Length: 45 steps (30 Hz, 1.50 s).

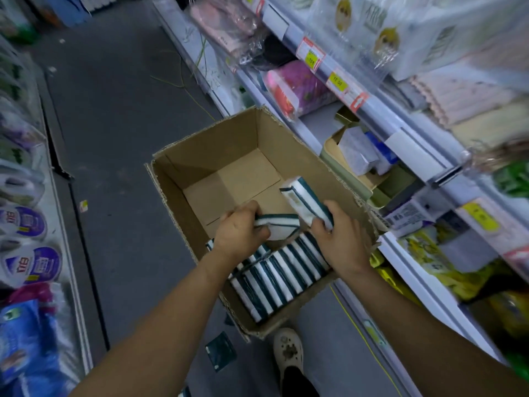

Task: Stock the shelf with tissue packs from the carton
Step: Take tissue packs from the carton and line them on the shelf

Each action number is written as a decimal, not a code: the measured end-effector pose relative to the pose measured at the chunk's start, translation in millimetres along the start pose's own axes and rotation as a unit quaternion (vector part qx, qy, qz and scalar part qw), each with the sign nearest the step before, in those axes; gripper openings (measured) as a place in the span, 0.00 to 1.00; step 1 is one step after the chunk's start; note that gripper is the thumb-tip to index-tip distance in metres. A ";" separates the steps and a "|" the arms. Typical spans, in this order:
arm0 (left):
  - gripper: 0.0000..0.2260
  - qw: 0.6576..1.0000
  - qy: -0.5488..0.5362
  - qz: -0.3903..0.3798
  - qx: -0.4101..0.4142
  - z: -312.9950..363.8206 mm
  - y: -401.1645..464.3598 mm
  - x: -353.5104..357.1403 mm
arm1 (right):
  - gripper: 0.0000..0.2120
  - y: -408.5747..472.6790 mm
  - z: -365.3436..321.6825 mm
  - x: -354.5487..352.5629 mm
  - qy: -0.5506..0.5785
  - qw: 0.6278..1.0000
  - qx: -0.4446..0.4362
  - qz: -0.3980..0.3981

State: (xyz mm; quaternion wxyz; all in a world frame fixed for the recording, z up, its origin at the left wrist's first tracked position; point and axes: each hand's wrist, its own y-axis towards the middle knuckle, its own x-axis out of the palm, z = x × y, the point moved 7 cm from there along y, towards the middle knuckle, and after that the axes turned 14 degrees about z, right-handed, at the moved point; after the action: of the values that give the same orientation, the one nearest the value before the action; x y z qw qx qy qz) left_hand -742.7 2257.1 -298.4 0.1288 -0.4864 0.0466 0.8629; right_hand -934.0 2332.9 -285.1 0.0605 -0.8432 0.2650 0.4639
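Tissue packs (282, 269) in white and dark green stood on edge in a row at the near end of the carton (200, 156), which sat open on the grey floor (120, 133) against the shelf (406, 133) at your right; the far half of the carton showed bare cardboard. Your left hand (239, 230) had its fingers curled round one pack (276, 226), held just above the row. Your right hand (340, 236) gripped a second pack (303, 200) by its near end, so that it tilted up and away over the carton's middle (the two packs looked to be touching where they met). Bagged goods and yellow price tags (337, 78) lined the shelf edges, and your pale shoe (287, 349) stood just behind the carton.
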 end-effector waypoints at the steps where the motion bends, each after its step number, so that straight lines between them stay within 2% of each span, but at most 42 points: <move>1: 0.09 0.999 -0.041 0.009 -0.035 4.3 -10.2 -11.0 | 0.18 -6.3 -4.8 -16.5 0.020 0.999 -0.004 0.026; 3: 0.09 0.985 -0.134 0.036 -0.100 13.5 -33.0 -32.9 | 0.16 -22.9 -14.7 -47.0 0.096 0.993 -0.018 0.065; 6: 0.11 0.941 -0.295 0.069 -0.151 37.8 -71.4 -67.4 | 0.16 -55.2 -27.6 -90.8 0.214 0.971 -0.063 0.091; 9: 0.11 0.901 -0.395 0.032 -0.177 63.7 -109.3 -93.0 | 0.19 -88.6 -41.8 -138.2 0.244 0.956 -0.114 0.115; 12: 0.18 0.888 -0.422 -0.007 -0.183 83.6 -141.7 -111.4 | 0.22 -120.2 -57.8 -181.3 0.266 0.944 -0.140 0.137; 14: 0.16 0.877 -0.441 -0.013 -0.189 99.0 -160.6 -124.0 | 0.22 -141.2 -67.0 -206.4 0.279 0.939 -0.145 0.142; 16: 0.12 0.867 -0.459 -0.019 -0.194 120.6 -180.9 -137.7 | 0.19 -161.3 -73.5 -229.7 0.295 0.936 -0.132 0.138; 17: 0.14 0.868 -0.459 -0.026 -0.189 131.8 -189.7 -142.7 | 0.16 -169.9 -76.1 -241.8 0.303 0.934 -0.123 0.145; 20: 0.14 0.873 -0.464 -0.058 -0.138 167.2 -211.5 -151.6 | 0.09 -186.2 -78.2 -283.4 0.324 0.919 -0.055 0.217; 22: 0.12 0.882 -0.454 -0.054 -0.116 185.9 -222.3 -156.7 | 0.17 -191.5 -73.1 -306.1 0.382 0.887 0.026 0.258; 25: 0.12 0.883 -0.460 -0.046 -0.087 213.7 -233.3 -160.8 | 0.28 -196.2 -64.3 -327.8 0.539 0.779 0.160 0.279; 27: 0.13 0.876 -0.475 -0.045 -0.064 235.2 -239.3 -162.8 | 0.25 -198.0 -60.3 -335.8 0.601 0.720 0.200 0.283; 28: 0.12 0.877 -0.476 -0.042 -0.049 245.6 -241.7 -162.8 | 0.21 -198.2 -60.1 -339.6 0.610 0.713 0.208 0.277; 31: 0.11 0.889 -0.456 -0.029 0.012 273.8 -246.4 -161.7 | 0.11 -198.1 -62.6 -351.5 0.585 0.751 0.202 0.229; 34: 0.14 0.904 -0.424 -0.008 0.060 298.3 -246.2 -163.0 | 0.13 -193.1 -50.8 -372.3 0.562 0.775 0.200 0.208; 38: 0.08 0.907 -0.406 0.022 0.112 330.9 -235.4 -172.4 | 0.15 -182.3 -22.2 -413.7 0.524 0.788 0.211 0.244; 42: 0.16 0.896 -0.407 0.033 0.172 370.1 -225.3 -182.6 | 0.12 -172.8 1.1 -445.8 0.520 0.780 0.228 0.264; 45: 0.23 0.882 -0.437 0.032 0.175 393.6 -214.5 -181.9 | 0.12 -158.6 10.9 -466.3 0.499 0.799 0.210 0.261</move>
State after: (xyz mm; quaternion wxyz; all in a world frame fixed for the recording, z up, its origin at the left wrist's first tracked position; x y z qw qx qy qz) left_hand -921.2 2512.3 71.7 0.1913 -0.0281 0.1511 0.9694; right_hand -1062.5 2654.1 65.7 -0.0274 -0.8234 0.5596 -0.0901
